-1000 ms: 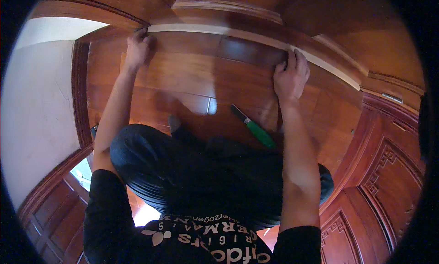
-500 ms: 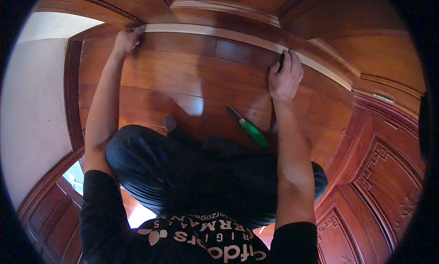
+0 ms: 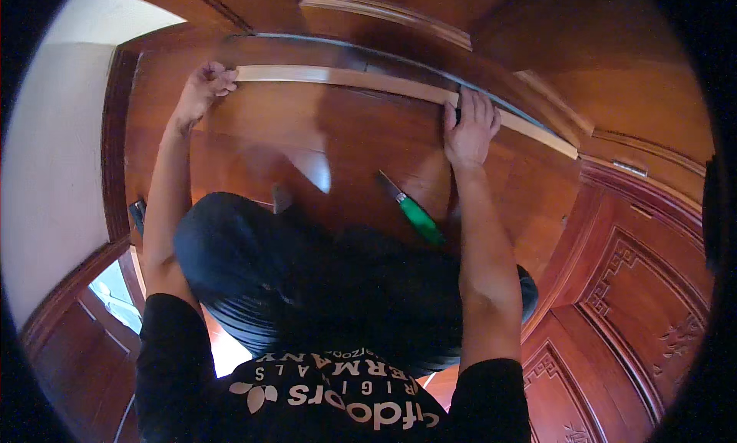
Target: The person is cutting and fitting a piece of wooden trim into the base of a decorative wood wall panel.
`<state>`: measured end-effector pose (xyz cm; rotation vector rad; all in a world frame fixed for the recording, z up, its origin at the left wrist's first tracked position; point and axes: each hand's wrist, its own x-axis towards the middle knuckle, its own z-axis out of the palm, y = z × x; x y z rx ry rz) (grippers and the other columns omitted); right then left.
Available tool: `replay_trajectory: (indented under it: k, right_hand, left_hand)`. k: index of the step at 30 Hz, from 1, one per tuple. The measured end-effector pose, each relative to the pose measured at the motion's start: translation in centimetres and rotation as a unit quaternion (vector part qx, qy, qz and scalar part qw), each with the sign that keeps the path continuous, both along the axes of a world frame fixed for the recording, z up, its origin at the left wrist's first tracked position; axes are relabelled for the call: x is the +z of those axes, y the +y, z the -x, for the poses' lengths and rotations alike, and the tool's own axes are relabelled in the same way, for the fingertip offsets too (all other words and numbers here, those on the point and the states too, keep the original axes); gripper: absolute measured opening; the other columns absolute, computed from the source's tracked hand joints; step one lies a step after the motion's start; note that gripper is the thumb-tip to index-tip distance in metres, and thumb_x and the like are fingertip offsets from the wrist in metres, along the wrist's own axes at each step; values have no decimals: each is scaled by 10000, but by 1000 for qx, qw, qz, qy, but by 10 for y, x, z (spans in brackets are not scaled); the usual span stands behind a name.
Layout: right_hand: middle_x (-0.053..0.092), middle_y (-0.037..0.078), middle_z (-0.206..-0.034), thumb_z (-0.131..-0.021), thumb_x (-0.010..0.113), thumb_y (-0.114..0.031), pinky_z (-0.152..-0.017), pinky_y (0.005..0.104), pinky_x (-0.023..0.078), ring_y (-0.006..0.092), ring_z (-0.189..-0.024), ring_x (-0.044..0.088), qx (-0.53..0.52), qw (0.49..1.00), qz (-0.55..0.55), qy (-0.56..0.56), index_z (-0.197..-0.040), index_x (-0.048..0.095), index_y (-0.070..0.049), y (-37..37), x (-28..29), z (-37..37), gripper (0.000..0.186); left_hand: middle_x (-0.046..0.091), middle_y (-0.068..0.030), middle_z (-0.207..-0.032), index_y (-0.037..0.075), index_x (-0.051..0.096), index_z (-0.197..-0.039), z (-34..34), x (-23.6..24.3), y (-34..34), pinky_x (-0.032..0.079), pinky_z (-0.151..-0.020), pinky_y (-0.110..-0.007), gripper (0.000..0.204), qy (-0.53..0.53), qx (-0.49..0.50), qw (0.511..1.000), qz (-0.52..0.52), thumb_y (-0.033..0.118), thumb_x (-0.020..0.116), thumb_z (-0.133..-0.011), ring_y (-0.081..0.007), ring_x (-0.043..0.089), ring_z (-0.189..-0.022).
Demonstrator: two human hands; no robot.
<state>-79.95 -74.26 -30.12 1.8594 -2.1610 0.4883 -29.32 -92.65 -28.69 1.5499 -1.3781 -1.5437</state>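
A long, thin, pale wooden strip (image 3: pixel 361 81) runs across the floor in front of me, a little short of the door's foot. My left hand (image 3: pixel 211 82) pinches its left end between thumb and fingers. Farther along to the right, my right hand (image 3: pixel 471 128) grips the strip, fingers over it and thumb on the near side. The strip's right end lies close to the base of the door at the right, while its left part stands apart from it. A knife-like tool with a green handle (image 3: pixel 421 219) and a narrow dark blade rests on the floor between my arms.
A brown wooden door (image 3: pixel 384 28) rises at the far side, a thin pale line along its foot. White wall (image 3: pixel 65 136) with dark red trim stands at the left. Carved red-brown panels (image 3: pixel 637 282) are at the right. My bent knees (image 3: pixel 230 251) fill the near middle.
The strip's left end has come away from the door's foot toward me, drawn by my left hand. A pale line now shows there. My right hand still holds the strip.
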Motion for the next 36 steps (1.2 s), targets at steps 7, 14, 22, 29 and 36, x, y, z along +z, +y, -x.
replay_trajectory:
  k: [7, 14, 22, 29, 36]
  right_hand:
    - [637, 86, -1066, -883, 760, -167, -977, 495, 442, 314, -1045, 595, 164, 986, -12, -20, -1157, 718, -112, 2, 21, -39, 282]
    - [660, 111, -1127, -875, 762, -137, -929, 454, 517, 335, -1067, 630, 222, 968, -37, -115, -1071, 727, -79, 15, 37, -54, 207]
    - [595, 191, -1373, -911, 728, -136, -1077, 468, 475, 402, -1250, 570, 164, 969, -173, -68, -1360, 606, -62, 9, 47, 13, 471]
    - [618, 189, -1242, -895, 674, -101, -1015, 469, 516, 385, -1214, 589, 253, 897, -362, 31, -1363, 584, -71, -26, 77, 36, 478]
    - [611, 195, -1242, -854, 715, -167, -995, 487, 518, 410, -1212, 579, 208, 866, -450, 68, -1263, 558, -65, -44, 86, 19, 449]
  left_hand:
    - [671, -23, -933, 35, 645, -1159, -44, 7, 38, 491, -707, -242, 189, -117, -10, 993, 2, 83, 697, -984, -102, 600, -804]
    - [711, -145, -1093, 67, 719, -1101, -25, 39, 64, 533, -955, -428, 204, -362, -70, 876, 311, 46, 589, -945, -348, 657, -1067]
    - [692, -145, -1150, 104, 724, -1120, 95, -25, 52, 512, -984, -450, 215, -133, -216, 922, 291, 107, 617, -933, -364, 632, -1090]
    - [657, -124, -1199, 131, 694, -1138, 116, -18, 58, 465, -1044, -414, 230, -322, -376, 777, 389, 181, 635, -921, -319, 588, -1187]
    - [658, -150, -1147, 70, 683, -1117, 120, 2, 64, 463, -1058, -407, 252, -370, -385, 756, 379, 132, 641, -877, -337, 597, -1175]
